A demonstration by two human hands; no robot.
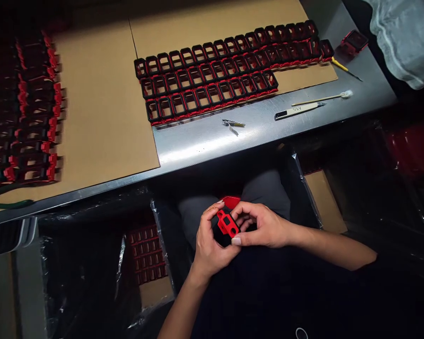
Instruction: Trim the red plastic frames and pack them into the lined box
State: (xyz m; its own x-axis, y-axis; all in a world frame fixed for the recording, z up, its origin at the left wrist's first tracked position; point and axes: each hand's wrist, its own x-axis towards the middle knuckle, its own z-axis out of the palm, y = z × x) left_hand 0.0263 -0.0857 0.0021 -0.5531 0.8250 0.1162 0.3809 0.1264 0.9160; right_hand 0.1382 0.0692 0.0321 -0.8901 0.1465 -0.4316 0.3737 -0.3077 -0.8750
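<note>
— Where exactly? Held over the lap, below the front edge of the desk (212, 141), well apart from everything laid out on top.

— Held how? Clasped between both hands: left hand (208, 245) cupped underneath and behind, fingers curled round the dark back; right hand (265, 226) closed in from the side, thumb along the lower edge, fingertips pinched on the upper corner of the red and black casing (227, 225).

— Lying which way? Long axis slanted, upper left to lower right, red face turned up toward the camera. Nearer hand hard to pick, since both touching; left carrying the weight by the look of it, right placed for finer fingering.

— Anything else red down there? A red edge just behind the casing, between the hands and the grey trouser knees; same piece or a second one, impossible to tell.

— And on the desk? Three rows of finished casings (229, 70) on the cardboard sheet (102, 108), another batch (24, 108) at far left, dim and blurred. Nearer the edge, small tweezers (232, 124), a white pen-like tool (297, 110), a cotton swab (323, 98).

— Hidden parts? Underside of the casing covered by the left palm; inner fingers of the right hand out of sight. Left of the knees, a lined box with more red pieces (146, 254), mostly in shadow.
</note>
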